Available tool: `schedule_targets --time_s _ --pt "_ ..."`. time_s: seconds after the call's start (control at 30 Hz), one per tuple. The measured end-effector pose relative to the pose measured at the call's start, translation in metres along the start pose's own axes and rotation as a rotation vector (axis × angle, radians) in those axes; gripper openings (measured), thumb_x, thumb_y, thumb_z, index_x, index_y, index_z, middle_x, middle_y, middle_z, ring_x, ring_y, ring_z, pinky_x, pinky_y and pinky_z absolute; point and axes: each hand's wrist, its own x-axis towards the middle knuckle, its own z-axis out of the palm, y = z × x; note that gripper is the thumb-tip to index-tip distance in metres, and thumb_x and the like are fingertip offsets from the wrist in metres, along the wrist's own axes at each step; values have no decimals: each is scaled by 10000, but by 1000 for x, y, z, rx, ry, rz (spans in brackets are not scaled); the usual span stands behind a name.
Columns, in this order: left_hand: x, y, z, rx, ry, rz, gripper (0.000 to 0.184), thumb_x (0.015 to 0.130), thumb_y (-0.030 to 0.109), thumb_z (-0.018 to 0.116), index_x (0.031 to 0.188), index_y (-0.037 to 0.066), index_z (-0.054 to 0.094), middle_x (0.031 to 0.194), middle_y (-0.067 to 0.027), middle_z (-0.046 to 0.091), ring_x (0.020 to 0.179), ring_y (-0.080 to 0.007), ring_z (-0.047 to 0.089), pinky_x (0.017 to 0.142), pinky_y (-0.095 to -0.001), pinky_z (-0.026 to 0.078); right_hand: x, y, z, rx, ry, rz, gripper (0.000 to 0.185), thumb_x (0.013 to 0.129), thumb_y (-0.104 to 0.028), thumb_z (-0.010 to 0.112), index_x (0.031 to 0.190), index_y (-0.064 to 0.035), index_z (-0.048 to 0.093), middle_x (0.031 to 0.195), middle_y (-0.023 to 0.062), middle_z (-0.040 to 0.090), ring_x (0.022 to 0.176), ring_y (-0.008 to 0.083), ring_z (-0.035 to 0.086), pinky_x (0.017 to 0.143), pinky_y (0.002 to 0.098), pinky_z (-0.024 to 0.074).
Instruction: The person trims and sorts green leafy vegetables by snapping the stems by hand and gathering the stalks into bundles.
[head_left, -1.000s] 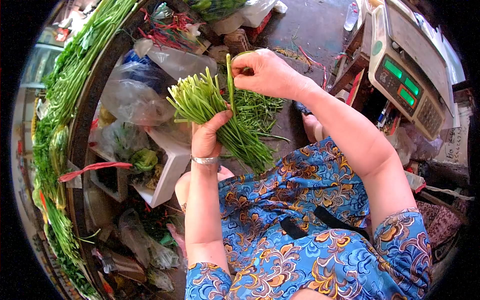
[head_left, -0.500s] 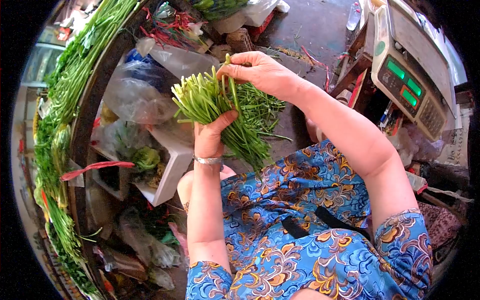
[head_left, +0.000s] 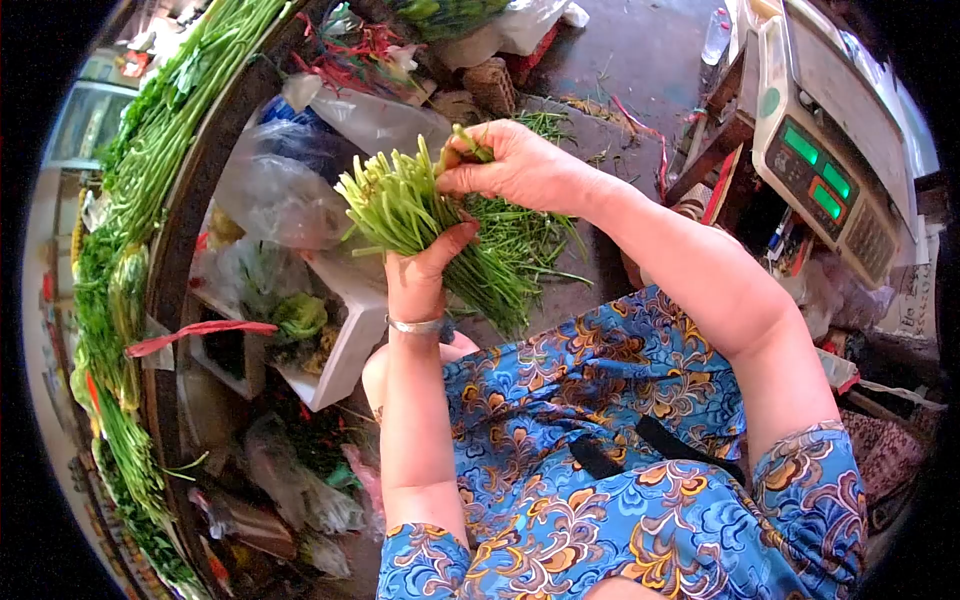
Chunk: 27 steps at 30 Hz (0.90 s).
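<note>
My left hand [head_left: 425, 268] is wrapped round a thick bunch of green vegetable stems [head_left: 395, 205], thumb across the front. The pale cut ends fan out to the upper left, and the leafy dark part hangs toward my lap. Beside the top of the bunch, my right hand [head_left: 515, 168] has its fingers curled in a pinch on a green stem [head_left: 465, 145]; part of the stem is hidden by the fingers. Behind the bunch lies a loose heap of green stems [head_left: 530, 240] on the ground.
A digital scale [head_left: 820, 150] stands at the right. Long greens [head_left: 190, 125] lie along a shelf at the left, where a red strip [head_left: 200, 337] hangs off the edge. Plastic bags [head_left: 285, 200] and a white foam box [head_left: 350, 340] sit below it.
My right hand has come down slightly, with its fingers curled tighter round the stem, which showed longer alongside the bunch before. My left hand still grips the bunch, tipped a little further left.
</note>
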Motion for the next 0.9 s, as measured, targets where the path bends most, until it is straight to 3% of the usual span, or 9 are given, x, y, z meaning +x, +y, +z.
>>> schedule_targets --time_s 0.07,0.17,0.23,0.33,0.37,0.43,0.63,0.73,0.9 --pt "-2 5 -1 -23 -5 -1 326 706 30 699 1014 8 596 884 -68 652 740 -174 616 683 -298 512 0 -2 -3 63 54 86 142 864 -201 657 854 -65 617 742 -55 583 668 26 498 584 198 396" --pt "-3 9 1 -82 6 -19 311 718 31 702 1007 -7 594 830 -74 642 714 -166 610 675 -276 484 -1 -1 0 165 100 81 132 876 -210 641 839 -87 607 712 -71 561 607 7 457 511 178 342" --pt "-4 15 2 -130 39 -44 283 716 22 705 976 0 597 826 -72 641 711 -165 613 661 -277 482 0 -6 -3 148 134 115 112 873 -209 642 852 -104 610 705 -71 563 599 5 463 507 166 344" --pt "3 7 -7 -52 78 -23 269 714 5 707 959 4 596 820 -72 639 699 -168 614 644 -276 483 6 -5 -24 329 359 83 105 863 -201 650 902 -106 634 714 -55 567 594 5 477 466 149 323" --pt "3 6 -10 -39 115 -12 288 705 -11 713 967 -4 595 816 -73 636 685 -176 614 636 -283 490 5 -8 -38 400 391 63 121 880 -178 630 928 -67 634 759 -27 578 595 20 484 445 150 313" --pt "5 0 -21 -114 159 -6 292 703 -22 712 970 -12 596 816 -77 636 674 -185 615 639 -291 498 3 -10 -61 527 437 -74 83 873 -147 626 877 -66 643 729 -23 570 599 36 486 455 161 334" --pt "7 -2 -49 -74 315 31 195 727 13 703 900 -54 640 823 -115 667 708 -192 633 629 -287 518 -6 -9 -92 629 511 -153 99 900 -146 593 911 -62 644 749 -9 575 620 53 501 461 171 370" --pt "6 0 -60 -74 369 56 137 727 10 707 849 -36 664 802 -102 669 673 -184 631 621 -284 513 -11 -12 -108 546 740 -138 158 937 -192 530 917 -79 638 784 10 594 657 99 535 496 212 411" --pt "5 4 -76 -87 452 83 139 736 8 708 866 -16 666 794 -84 667 688 -171 630 636 -291 513 -14 -20 -122 589 867 -209 169 950 -196 500 948 -71 613 832 39 604 717 135 562 576 253 453"
